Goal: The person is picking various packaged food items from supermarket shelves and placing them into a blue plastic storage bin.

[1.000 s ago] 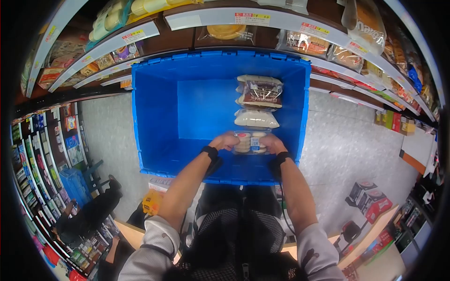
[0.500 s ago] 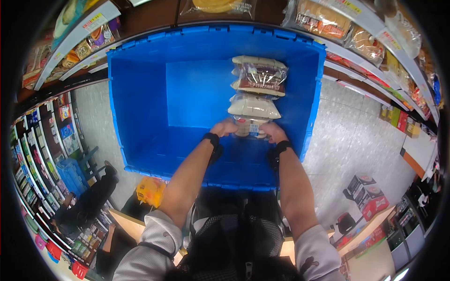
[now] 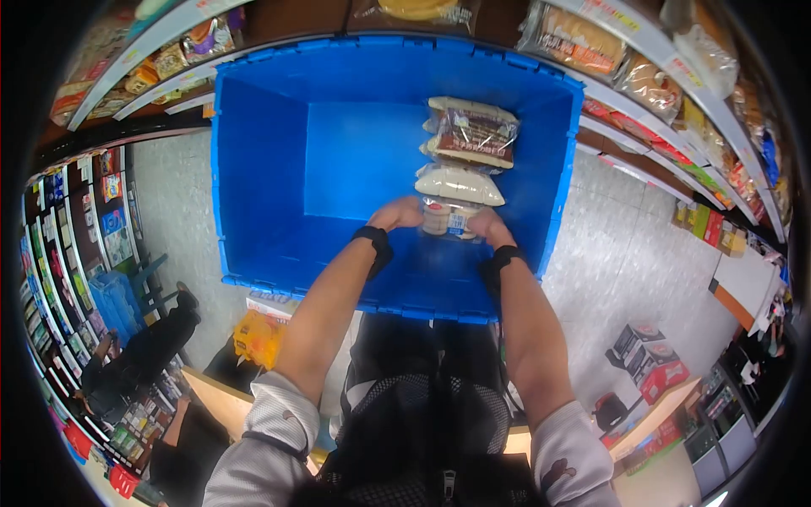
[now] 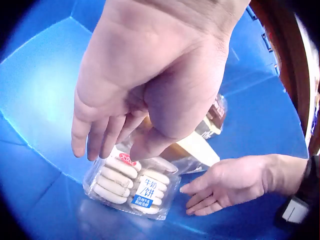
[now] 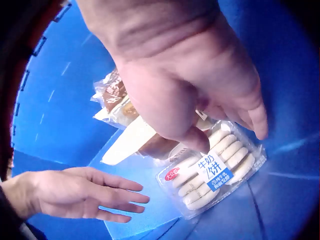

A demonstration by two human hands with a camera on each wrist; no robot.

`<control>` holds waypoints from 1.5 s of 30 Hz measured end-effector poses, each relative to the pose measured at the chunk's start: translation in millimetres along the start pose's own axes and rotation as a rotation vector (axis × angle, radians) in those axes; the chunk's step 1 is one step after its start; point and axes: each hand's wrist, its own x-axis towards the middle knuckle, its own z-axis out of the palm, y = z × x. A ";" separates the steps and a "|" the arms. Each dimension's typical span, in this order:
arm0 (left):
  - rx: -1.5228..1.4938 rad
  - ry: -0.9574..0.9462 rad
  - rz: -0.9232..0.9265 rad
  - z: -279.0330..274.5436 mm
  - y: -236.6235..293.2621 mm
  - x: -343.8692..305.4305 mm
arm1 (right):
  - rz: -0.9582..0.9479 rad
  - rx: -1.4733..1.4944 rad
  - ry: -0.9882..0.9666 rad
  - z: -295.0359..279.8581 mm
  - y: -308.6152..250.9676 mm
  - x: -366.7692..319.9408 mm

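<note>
A clear plastic pack of white flat buns [image 3: 448, 221], with a blue and white label, sits inside the blue crate [image 3: 263, 169], beside a white bread bag [image 3: 459, 185]. My left hand [image 3: 399, 214] is at the pack's left end, its fingers fairly straight; in the left wrist view the fingertips overlap the pack's upper edge. On the other end is my right hand [image 3: 492, 226], fingers extended and not curled round the pack. In the right wrist view, a gap shows between the left hand [image 5: 75, 195] and the pack. Behind the white bag lie brown-labelled bread bags [image 3: 481, 139].
Shelves of packaged bread [image 3: 583, 38] run along the crate's far side. A yellow bag [image 3: 258, 338] is near the crate's front left. Boxes [image 3: 650, 355] stand on the floor at right. Another person [image 3: 139, 363] is at the left by a smaller blue crate [image 3: 118, 302].
The bun pack has moved away from my body, up close to the white bread bag. Both hands, which gripped its ends earlier, have loosened and let go.
</note>
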 end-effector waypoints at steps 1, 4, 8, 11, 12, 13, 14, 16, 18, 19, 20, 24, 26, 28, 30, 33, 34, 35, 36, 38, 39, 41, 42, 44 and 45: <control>-0.011 0.032 0.022 -4.4 -4.9 -5.6 | -0.047 -0.080 0.012 -8.3 -8.1 -21.9; -0.129 0.024 0.109 -14.5 -16.4 -29.8 | -0.155 -0.234 0.044 -18.3 -19.1 -52.9; -0.107 0.135 0.425 -15.4 -18.0 -93.1 | -0.354 -0.148 0.208 -34.9 -23.4 -133.0; -0.089 0.188 0.520 -15.6 0.9 -151.3 | -0.537 0.205 0.161 -35.2 -3.4 -185.1; -0.112 0.182 0.553 -11.0 5.5 -167.0 | -0.502 0.457 0.035 -34.3 5.1 -209.6; -0.139 0.177 0.574 -4.2 4.6 -173.4 | -0.485 0.615 0.015 -29.4 16.6 -223.8; -0.166 0.171 0.594 1.1 3.2 -176.7 | -0.470 0.773 -0.007 -24.3 28.5 -233.4; -0.183 0.164 0.618 17.4 1.1 -183.4 | -0.448 0.839 0.085 -9.3 58.0 -248.0; -0.205 0.163 0.640 28.9 4.8 -191.6 | -0.431 0.898 0.174 1.0 81.6 -258.9; -0.196 0.160 0.656 32.6 9.4 -200.5 | -0.451 0.992 0.193 3.3 90.5 -266.8; -0.186 0.158 0.672 38.2 12.5 -207.4 | -0.471 1.087 0.210 5.0 99.3 -275.1; -0.154 0.198 0.727 61.9 23.4 -225.2 | -0.540 1.106 0.309 -6.8 112.1 -308.6; -0.142 0.220 0.759 73.7 34.2 -237.8 | -0.582 1.126 0.314 -15.5 120.1 -317.2; -0.194 0.254 0.782 88.4 48.3 -253.3 | -0.636 1.097 0.303 -25.8 128.7 -326.4; -0.205 0.286 0.780 104.8 62.0 -265.0 | -0.686 1.081 0.292 -31.6 145.5 -326.2; -0.232 0.320 0.746 140.6 87.4 -273.8 | -0.749 1.013 0.288 -42.7 180.5 -340.1; -0.244 0.324 0.716 153.7 94.8 -275.5 | -0.765 1.020 0.286 -47.6 196.9 -349.8; -0.231 0.337 0.718 169.7 103.2 -274.1 | -0.789 0.981 0.297 -54.3 216.9 -358.9; -0.244 0.339 0.755 187.8 112.3 -270.4 | -0.811 0.946 0.309 -59.7 237.4 -362.4; -0.242 0.350 0.793 218.8 129.4 -268.5 | -0.829 0.937 0.333 -63.5 282.8 -357.1; -0.277 0.335 0.806 238.1 141.2 -270.6 | -0.824 0.907 0.359 -67.8 308.0 -357.4; -0.319 0.296 0.808 267.3 166.8 -276.3 | -0.801 0.910 0.391 -78.0 349.7 -358.7; -0.318 0.300 0.813 278.5 174.0 -275.2 | -0.773 0.914 0.420 -81.3 365.8 -360.8; -0.209 0.301 0.789 298.3 186.3 -272.0 | -0.763 0.923 0.424 -73.9 398.2 -364.0; -0.181 0.303 0.840 307.7 192.8 -272.4 | -0.756 0.928 0.431 -74.6 413.3 -365.0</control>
